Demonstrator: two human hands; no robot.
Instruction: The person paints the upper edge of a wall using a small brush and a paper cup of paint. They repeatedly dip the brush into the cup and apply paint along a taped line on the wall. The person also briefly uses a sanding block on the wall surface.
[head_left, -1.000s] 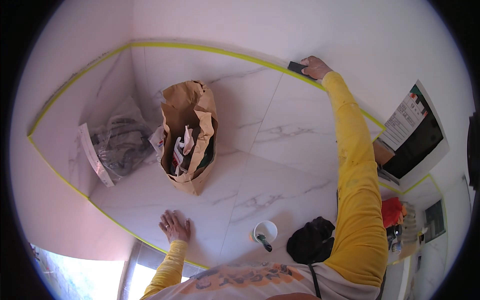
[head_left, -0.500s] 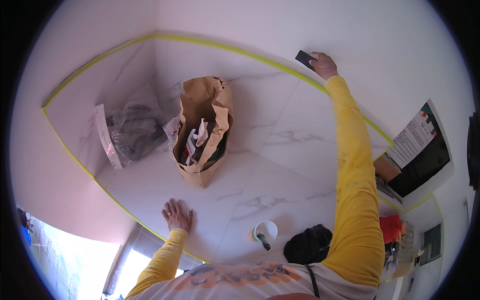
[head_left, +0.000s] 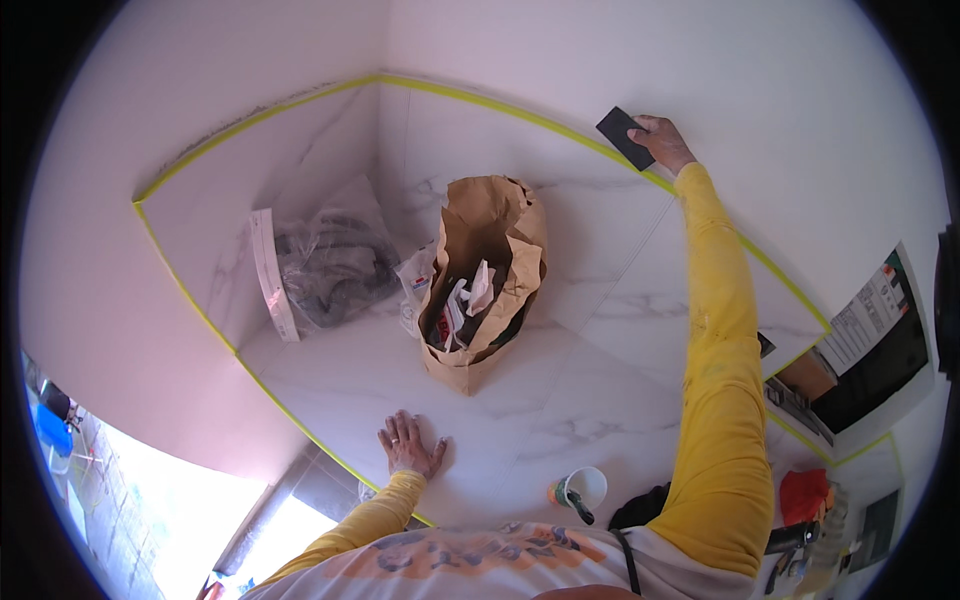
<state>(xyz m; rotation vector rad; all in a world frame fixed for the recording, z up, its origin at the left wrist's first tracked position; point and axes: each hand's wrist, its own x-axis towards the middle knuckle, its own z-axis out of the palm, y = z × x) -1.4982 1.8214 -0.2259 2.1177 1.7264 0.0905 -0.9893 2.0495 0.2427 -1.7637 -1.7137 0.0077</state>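
Note:
My right hand [head_left: 664, 141] is closed on a dark rectangular sanding pad [head_left: 626, 138]. The pad lies against the white wall, its lower edge at the yellow-green tape [head_left: 560, 129] that runs along the top of the marbled tiles. My arm reaches far out to the upper right. Lower down, my left hand [head_left: 411, 444] rests flat on the marbled countertop [head_left: 560, 410] with its fingers spread. Ahead of it stands an open brown paper bag [head_left: 525, 260], with crumpled packaging inside.
Left of the bag, a clear plastic bag [head_left: 335, 265] holds grey items. A white cup [head_left: 587, 487] with a dark-handled brush in it stands near my body, beside black cloth [head_left: 640, 507]. A paper sheet [head_left: 862, 318] hangs over a dark panel at right. Red cloth [head_left: 805, 497] lies lower right.
The view has shifted, so the bags and counter appear further right. The sanding pad has come down toward the tape and shows more of its face. My left hand stays flat on the countertop.

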